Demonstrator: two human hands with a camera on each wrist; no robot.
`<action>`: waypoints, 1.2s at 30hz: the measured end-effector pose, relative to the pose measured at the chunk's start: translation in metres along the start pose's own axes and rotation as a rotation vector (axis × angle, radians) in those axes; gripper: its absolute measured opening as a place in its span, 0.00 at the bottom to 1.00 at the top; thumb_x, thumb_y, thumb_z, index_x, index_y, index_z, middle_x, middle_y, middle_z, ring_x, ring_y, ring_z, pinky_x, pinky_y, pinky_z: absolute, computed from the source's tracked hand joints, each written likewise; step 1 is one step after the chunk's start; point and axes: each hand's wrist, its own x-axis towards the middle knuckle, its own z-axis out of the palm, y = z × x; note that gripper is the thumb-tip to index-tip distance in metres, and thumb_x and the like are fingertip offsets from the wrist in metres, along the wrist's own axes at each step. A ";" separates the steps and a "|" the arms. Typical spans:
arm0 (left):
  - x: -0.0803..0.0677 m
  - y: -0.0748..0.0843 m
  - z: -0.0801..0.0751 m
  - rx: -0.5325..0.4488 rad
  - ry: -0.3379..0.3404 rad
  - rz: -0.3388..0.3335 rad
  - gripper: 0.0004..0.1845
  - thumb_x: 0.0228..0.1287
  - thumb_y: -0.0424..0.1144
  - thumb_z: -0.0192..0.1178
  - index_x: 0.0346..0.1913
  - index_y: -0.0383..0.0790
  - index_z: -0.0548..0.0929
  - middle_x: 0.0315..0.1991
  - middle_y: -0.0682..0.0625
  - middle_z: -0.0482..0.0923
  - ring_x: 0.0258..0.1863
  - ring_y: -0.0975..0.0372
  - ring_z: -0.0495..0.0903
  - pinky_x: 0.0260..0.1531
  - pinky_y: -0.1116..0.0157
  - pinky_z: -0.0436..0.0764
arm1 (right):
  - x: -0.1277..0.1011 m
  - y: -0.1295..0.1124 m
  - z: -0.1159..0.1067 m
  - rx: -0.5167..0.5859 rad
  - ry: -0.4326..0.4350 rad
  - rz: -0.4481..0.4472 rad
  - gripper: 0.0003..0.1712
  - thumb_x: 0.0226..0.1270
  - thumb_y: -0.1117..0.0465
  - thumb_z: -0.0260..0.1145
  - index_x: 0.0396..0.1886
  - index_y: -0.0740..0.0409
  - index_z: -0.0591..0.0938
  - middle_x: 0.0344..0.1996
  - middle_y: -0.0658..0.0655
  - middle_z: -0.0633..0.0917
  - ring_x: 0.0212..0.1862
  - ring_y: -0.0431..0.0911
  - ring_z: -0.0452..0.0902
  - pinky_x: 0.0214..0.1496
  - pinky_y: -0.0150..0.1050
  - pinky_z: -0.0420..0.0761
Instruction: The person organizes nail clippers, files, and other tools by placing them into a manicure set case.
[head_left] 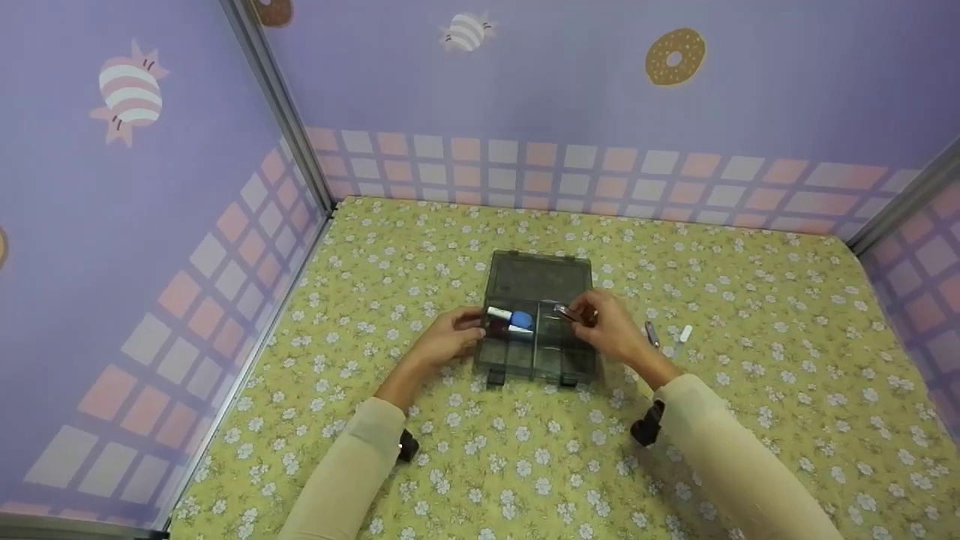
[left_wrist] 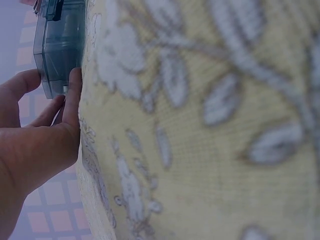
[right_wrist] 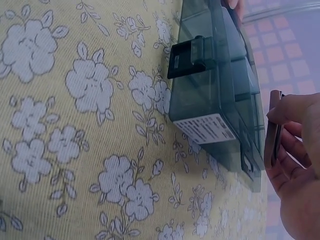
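Observation:
A dark transparent compartment box [head_left: 538, 319] lies open on the flowered cloth, its lid [head_left: 538, 276] folded back. My left hand [head_left: 450, 337] grips the box's left edge, thumb and fingers on its corner [left_wrist: 55, 75]. A white and blue item [head_left: 514, 318] lies in a left compartment beside that hand. My right hand [head_left: 609, 324] pinches a small dark metallic clip-like piece [head_left: 565, 312] over a right compartment; in the right wrist view this piece [right_wrist: 272, 127] hangs just beside the box's wall [right_wrist: 210, 95].
A small metal item [head_left: 652, 333] and a small white piece [head_left: 684, 334] lie on the cloth [head_left: 525, 465] right of the box. Purple patterned walls close in the table at the back and both sides. A black latch [right_wrist: 187, 56] sticks out from the box's front.

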 end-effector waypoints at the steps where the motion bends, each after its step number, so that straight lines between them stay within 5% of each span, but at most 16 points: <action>1: 0.001 0.000 0.000 0.000 -0.001 -0.001 0.29 0.80 0.33 0.59 0.80 0.37 0.67 0.73 0.40 0.73 0.67 0.51 0.78 0.59 0.53 0.82 | 0.001 -0.001 0.001 -0.007 -0.002 0.002 0.10 0.70 0.71 0.71 0.49 0.64 0.84 0.42 0.59 0.83 0.42 0.51 0.81 0.45 0.49 0.82; 17: 0.009 0.018 0.001 0.003 0.035 -0.132 0.30 0.78 0.37 0.63 0.78 0.41 0.70 0.73 0.43 0.72 0.67 0.50 0.77 0.59 0.51 0.82 | 0.008 -0.003 0.016 -0.062 -0.012 -0.017 0.10 0.70 0.69 0.72 0.48 0.63 0.85 0.42 0.57 0.81 0.41 0.50 0.79 0.44 0.47 0.80; 27: 0.028 0.028 0.005 0.049 0.148 -0.118 0.25 0.80 0.37 0.60 0.74 0.36 0.74 0.68 0.41 0.76 0.66 0.51 0.77 0.58 0.53 0.82 | 0.009 0.000 0.019 -0.056 -0.009 -0.030 0.08 0.69 0.70 0.72 0.46 0.62 0.85 0.40 0.58 0.81 0.38 0.48 0.77 0.41 0.44 0.78; 36: 0.027 0.021 0.001 0.065 0.139 -0.097 0.21 0.80 0.36 0.61 0.71 0.36 0.78 0.63 0.42 0.78 0.60 0.52 0.81 0.54 0.55 0.84 | 0.008 -0.004 0.021 -0.005 -0.028 0.042 0.09 0.69 0.70 0.72 0.47 0.63 0.85 0.41 0.59 0.82 0.40 0.50 0.78 0.43 0.45 0.79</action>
